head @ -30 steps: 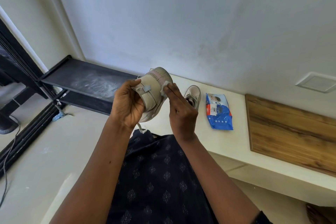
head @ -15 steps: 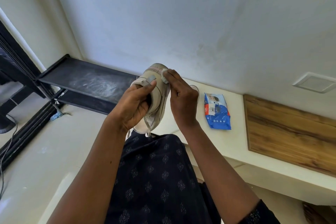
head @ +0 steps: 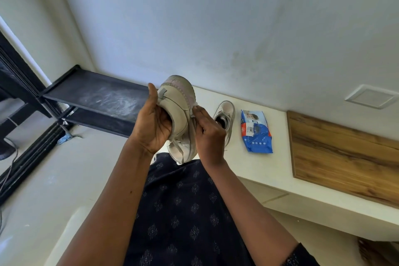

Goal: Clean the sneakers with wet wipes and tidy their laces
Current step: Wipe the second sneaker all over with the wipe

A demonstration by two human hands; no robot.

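Left hand [head: 151,129] grips sneaker [head: 176,103]; right fingers [head: 201,115] pinch wipe [head: 195,106] against its side.

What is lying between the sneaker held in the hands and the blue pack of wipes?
The second sneaker lies there on the white ledge, apart from the wipes pack, partly hidden by the right hand. The head view shows it.

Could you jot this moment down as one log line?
left hand: grips sneaker | right hand: pinches wipe against its sole edge | other sneaker, wipes pack: on counter
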